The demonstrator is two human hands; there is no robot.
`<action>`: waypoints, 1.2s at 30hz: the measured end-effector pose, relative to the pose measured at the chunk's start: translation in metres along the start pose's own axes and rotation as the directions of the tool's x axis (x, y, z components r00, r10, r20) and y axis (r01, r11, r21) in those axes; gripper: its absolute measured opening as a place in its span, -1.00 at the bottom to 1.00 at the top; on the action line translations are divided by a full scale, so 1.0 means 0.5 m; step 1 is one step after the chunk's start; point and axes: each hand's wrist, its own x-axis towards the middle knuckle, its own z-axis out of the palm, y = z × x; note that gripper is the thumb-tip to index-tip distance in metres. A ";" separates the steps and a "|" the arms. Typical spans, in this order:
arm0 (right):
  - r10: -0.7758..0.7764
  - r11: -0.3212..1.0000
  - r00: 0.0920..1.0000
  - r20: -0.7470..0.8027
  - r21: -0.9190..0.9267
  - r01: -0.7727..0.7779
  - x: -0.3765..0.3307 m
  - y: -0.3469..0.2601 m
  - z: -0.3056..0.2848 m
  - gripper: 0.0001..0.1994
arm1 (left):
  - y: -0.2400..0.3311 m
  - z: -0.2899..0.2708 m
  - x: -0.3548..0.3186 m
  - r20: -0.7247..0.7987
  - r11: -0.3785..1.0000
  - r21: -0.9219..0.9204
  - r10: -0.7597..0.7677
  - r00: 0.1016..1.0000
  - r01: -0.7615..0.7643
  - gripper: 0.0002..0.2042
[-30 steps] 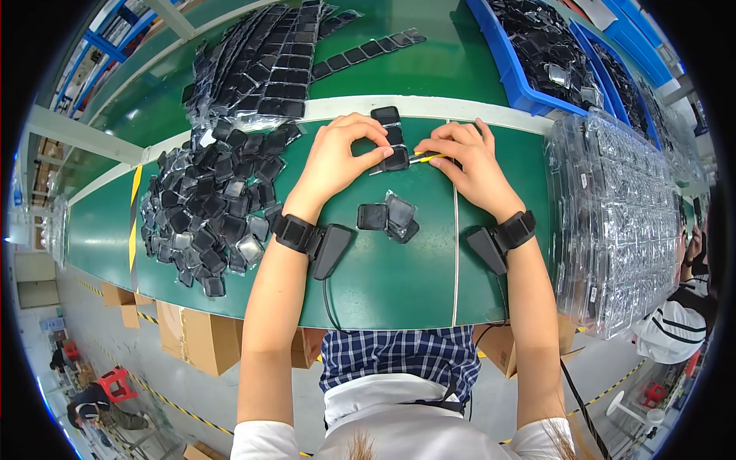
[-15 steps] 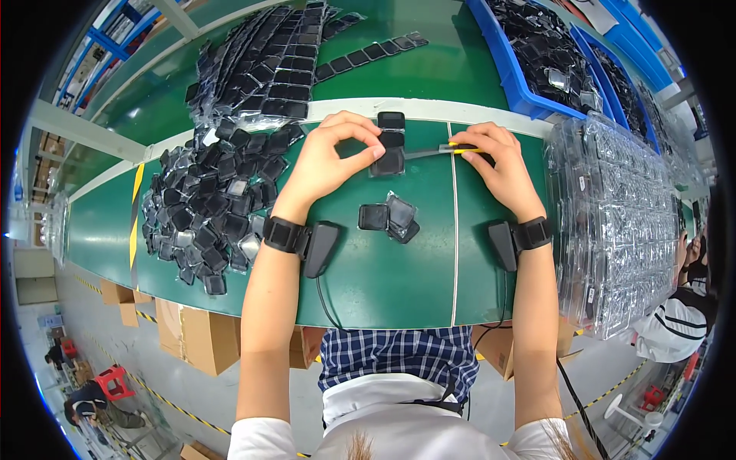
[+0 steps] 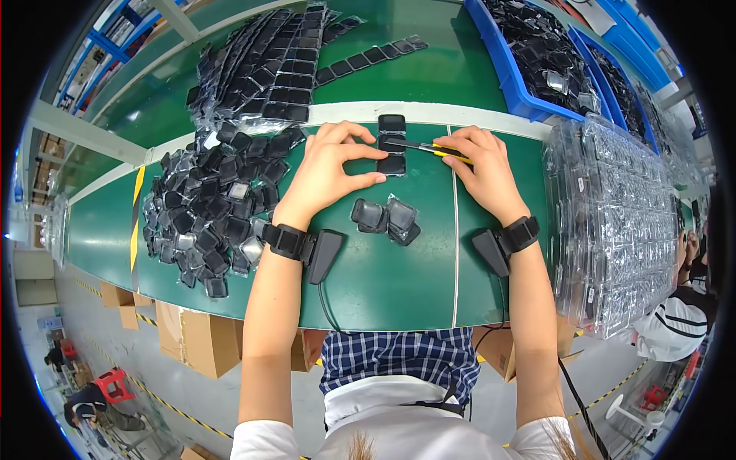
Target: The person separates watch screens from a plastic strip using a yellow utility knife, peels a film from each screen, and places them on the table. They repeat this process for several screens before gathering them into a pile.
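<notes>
A short strip of black square pieces in clear film (image 3: pixel 392 125) lies upright in front of me, against the white ledge. My left hand (image 3: pixel 326 165) is at its left edge, thumb and index finger apart, their tips at the lower pieces. In my right hand (image 3: pixel 484 165) is a utility knife (image 3: pixel 452 152) with a yellow and black handle. Its dark blade points left and lies across the strip's middle. Nearer to me rest several loose wrapped black squares (image 3: pixel 370 215), some overlapping. A large heap of similar squares (image 3: pixel 211 203) spreads beside my left forearm.
Long strips of wrapped squares (image 3: pixel 268 61) are stacked beyond the white ledge (image 3: pixel 345 113). Blue bins (image 3: pixel 529 102) full of black pieces stand at the far right. Stacked clear plastic trays (image 3: pixel 613 230) flank my right arm. A cable hangs from each wrist device.
My left hand's pinch has opened, with the thumb lower. The knife blade has moved left over the strip. Another square now lies with the left loose one.
</notes>
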 end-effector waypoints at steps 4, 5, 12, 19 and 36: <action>0.024 1.000 1.000 0.011 -0.002 -0.024 0.000 -0.001 -0.004 -0.72 | 0.004 0.007 0.010 -0.043 0.989 0.051 0.141 0.989 -0.139 -0.76; -0.008 1.000 1.000 0.008 0.000 0.008 0.000 -0.003 -0.001 -0.72 | 0.003 0.007 0.011 -0.068 0.985 0.033 0.169 0.983 -0.167 -0.81; -0.074 0.996 0.997 0.037 0.055 0.072 0.002 -0.011 0.005 -0.71 | -0.018 0.039 0.033 -0.155 0.993 -0.111 0.023 0.988 -0.040 -0.86; -0.060 0.991 0.995 0.078 0.122 0.050 0.010 -0.016 0.014 -0.73 | -0.023 0.040 0.035 -0.152 0.989 -0.144 0.023 0.988 -0.045 -0.86; -0.157 0.972 0.987 0.044 0.182 0.147 0.006 0.032 -0.018 -0.75 | -0.026 0.022 0.031 -0.049 0.980 -0.197 -0.005 0.999 -0.005 -0.86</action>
